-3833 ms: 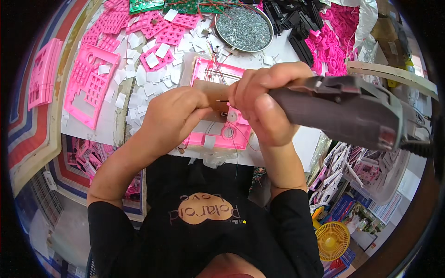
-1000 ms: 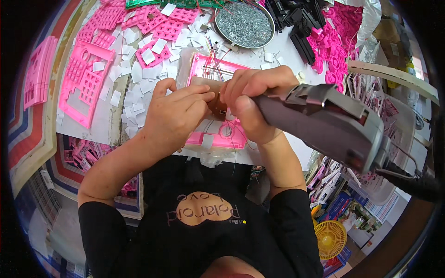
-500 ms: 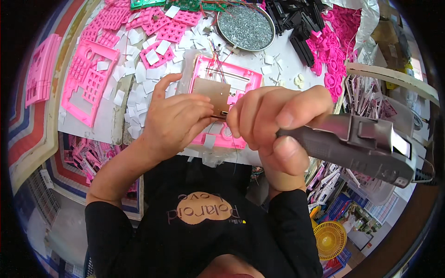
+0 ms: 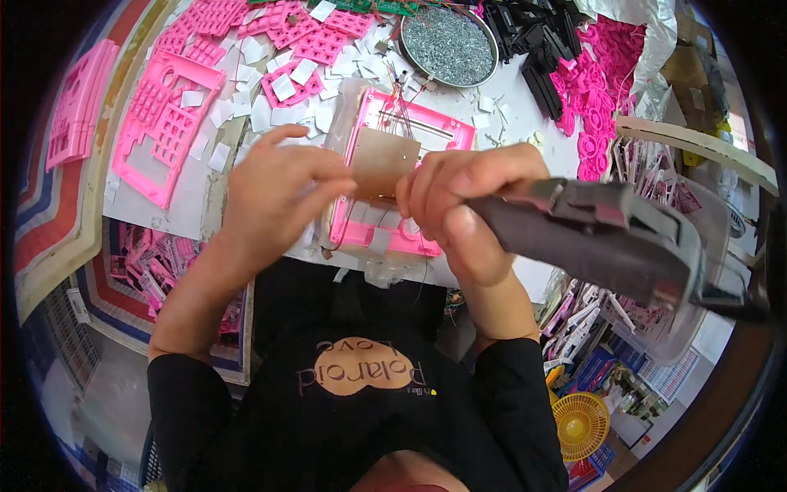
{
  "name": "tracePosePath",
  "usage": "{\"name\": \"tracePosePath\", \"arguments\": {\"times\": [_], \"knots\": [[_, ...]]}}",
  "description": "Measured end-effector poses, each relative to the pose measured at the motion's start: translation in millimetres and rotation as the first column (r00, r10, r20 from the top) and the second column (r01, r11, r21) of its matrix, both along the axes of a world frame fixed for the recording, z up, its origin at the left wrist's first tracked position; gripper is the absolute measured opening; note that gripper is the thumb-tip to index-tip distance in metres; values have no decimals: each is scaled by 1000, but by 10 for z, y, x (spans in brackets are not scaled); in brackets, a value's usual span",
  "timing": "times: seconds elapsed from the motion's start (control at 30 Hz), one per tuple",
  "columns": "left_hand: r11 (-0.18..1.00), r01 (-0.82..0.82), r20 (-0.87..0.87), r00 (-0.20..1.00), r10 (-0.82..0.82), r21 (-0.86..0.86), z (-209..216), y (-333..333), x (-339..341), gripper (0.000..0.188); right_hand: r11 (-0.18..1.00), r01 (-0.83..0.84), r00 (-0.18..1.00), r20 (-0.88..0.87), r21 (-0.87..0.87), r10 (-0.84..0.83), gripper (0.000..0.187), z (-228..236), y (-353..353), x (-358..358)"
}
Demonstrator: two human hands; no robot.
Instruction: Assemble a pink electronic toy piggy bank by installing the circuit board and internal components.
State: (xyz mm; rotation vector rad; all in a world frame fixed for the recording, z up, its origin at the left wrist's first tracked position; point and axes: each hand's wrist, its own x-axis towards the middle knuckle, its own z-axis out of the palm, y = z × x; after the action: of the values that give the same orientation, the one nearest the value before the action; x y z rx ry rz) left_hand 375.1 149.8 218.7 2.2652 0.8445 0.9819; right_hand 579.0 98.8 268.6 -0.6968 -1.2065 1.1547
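Note:
My right hand is wrapped round a dark grey electric screwdriver, whose tip is hidden behind the fingers. It hovers over the right part of a pink plastic housing. Inside the housing lies a brown circuit board, with thin wires running above it. To the left of the board is my left hand, blurred, its fingers apart with nothing visible between them. The fingertips reach the board's left side; whether they touch it I cannot tell.
A round metal dish of screws stands behind the housing. Pink keypads and white paper squares cover the back left, near a pink panel. Black parts and pink rings lie at the back right.
My left hand has drawn back leftward from the lower edge of the board. The right hand and screwdriver have shifted slightly left, with the screwdriver's rear end swinging a little.

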Motion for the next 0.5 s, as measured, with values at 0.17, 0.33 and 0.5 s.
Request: {"name": "tracePosePath", "arguments": {"times": [0.17, 0.33, 0.5], "knots": [[989, -41, 35, 998, 46, -141, -5, 46, -136, 29, 997, -63, 990, 131, 34, 58, 24, -95, 44, 7], [998, 53, -15, 998, -53, -16, -49, 39, -108, 30, 993, -70, 954, 297, 98, 38, 20, -106, 15, -33], [997, 80, -58, 995, -79, 18, -71, -79, 2, 24, 993, -83, 972, 226, 90, 61, 19, -141, 5, -128]]}}
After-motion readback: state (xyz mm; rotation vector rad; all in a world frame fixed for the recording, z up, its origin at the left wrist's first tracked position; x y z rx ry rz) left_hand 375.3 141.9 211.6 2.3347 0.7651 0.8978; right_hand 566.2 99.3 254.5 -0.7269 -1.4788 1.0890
